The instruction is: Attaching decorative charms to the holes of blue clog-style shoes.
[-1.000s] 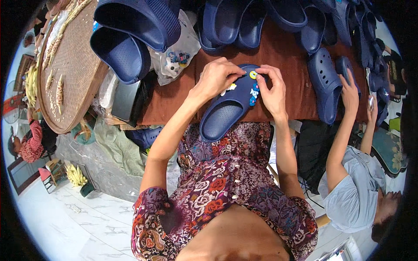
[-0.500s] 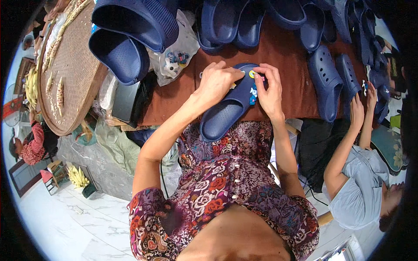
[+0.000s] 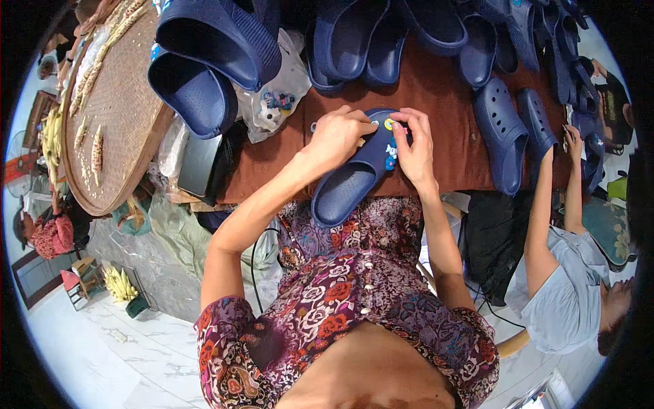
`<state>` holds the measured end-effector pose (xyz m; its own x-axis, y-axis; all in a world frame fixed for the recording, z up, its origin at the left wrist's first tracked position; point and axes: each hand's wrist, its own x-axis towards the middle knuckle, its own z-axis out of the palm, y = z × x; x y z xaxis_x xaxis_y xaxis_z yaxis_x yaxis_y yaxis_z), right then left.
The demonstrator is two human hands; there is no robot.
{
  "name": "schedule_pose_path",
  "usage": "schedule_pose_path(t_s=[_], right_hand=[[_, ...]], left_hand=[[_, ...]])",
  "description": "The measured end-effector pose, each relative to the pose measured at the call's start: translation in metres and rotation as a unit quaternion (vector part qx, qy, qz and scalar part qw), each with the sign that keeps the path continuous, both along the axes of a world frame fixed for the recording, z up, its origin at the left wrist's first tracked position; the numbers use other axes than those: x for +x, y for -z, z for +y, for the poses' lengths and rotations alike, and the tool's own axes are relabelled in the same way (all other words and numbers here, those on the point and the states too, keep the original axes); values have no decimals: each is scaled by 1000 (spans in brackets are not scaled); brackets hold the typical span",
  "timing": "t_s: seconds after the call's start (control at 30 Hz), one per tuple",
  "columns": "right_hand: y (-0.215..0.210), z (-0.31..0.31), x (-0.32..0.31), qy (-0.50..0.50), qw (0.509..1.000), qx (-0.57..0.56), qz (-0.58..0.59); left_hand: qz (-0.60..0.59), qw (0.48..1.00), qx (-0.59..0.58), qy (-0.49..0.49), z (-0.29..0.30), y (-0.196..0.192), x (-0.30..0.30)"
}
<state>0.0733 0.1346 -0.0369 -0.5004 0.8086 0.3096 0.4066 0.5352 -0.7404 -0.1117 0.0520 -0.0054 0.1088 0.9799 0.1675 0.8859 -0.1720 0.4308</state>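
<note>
A navy clog lies toe-away at the table's near edge, its open heel toward me. My left hand is closed over the left side of its toe, fingertips pressed near a small pale round piece. On the toe's other side, my right hand grips the edge with bent fingers, close to a yellow round shoe charm. Blue and white charms run down the clog's right side. What is under my left fingers is hidden.
More navy clogs stand along the table's back and right. A clear plastic bag of charms lies beyond my left hand. At left is a wide woven tray with corn cobs. A co-worker's hand is by the right-hand clogs.
The clog and both hands keep nearly the same pose, with small finger shifts at the toe. The co-worker's hands have shifted slightly. The whole view has moved a little.
</note>
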Motion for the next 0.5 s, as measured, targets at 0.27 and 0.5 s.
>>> schedule_pose_path(t_s=[0.27, 0.5], right_hand=[[-12, 26, 11, -47, 983, -178, 26], [-41, 28, 7, -119, 986, -95, -75]], left_hand=[[-235, 963, 51, -120, -39, -21, 6], [-497, 840, -159, -147, -100, -30, 61]])
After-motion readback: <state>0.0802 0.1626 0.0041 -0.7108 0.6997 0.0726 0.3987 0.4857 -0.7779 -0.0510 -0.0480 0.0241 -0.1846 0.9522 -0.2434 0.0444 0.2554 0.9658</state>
